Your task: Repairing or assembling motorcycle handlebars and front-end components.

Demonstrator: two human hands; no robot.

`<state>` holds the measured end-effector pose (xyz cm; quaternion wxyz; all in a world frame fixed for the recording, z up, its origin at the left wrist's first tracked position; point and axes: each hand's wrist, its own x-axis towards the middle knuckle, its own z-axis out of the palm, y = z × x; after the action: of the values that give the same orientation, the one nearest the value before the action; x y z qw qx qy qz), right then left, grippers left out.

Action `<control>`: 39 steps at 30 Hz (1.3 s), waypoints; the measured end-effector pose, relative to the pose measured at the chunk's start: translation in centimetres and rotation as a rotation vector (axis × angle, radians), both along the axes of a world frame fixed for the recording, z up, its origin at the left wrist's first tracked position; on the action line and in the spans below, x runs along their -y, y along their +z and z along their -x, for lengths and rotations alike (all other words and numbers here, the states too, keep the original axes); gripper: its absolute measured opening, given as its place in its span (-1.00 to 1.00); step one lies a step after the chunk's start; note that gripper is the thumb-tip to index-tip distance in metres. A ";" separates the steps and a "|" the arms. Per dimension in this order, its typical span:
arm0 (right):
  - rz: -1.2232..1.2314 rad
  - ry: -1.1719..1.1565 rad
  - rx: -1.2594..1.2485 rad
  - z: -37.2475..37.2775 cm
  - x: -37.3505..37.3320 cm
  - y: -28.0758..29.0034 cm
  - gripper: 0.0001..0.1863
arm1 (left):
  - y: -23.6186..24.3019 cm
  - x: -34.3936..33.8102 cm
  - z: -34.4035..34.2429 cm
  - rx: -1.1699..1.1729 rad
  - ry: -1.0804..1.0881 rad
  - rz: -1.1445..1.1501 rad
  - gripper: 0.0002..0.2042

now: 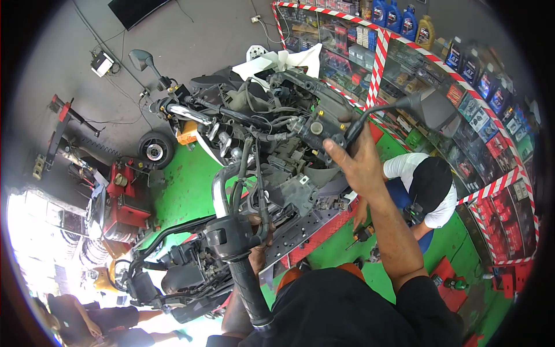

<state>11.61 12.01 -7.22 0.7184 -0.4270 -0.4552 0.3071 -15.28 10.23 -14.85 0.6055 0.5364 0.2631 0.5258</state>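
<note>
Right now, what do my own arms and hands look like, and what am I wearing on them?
Both hands are bare: no gloves, rings or watch show. The right hand leads into a bare forearm, with a short black sleeve ending above the elbow. The left hand is mostly hidden behind a black handlebar grip, so little of it or its forearm can be seen.

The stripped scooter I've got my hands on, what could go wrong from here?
Your right hand grips the handlebar switch housing beside loose cables; a hard pull might strain them. A co-worker crouches close to the scooter, so a swinging handlebar or dropped part could hit them. Your left hand is tucked among frame parts, where it could get pinched.
</note>
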 end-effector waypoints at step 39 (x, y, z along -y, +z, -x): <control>-0.004 -0.200 -0.045 5.9 6.5 -16.1 -0.20 | 0.2 1.6 0.0 -0.119 0.086 -0.111 -0.45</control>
<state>5.67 5.50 -23.29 0.7563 -0.4618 -0.3950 0.2424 -15.27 8.67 -14.63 0.5349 0.5876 0.2918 0.5324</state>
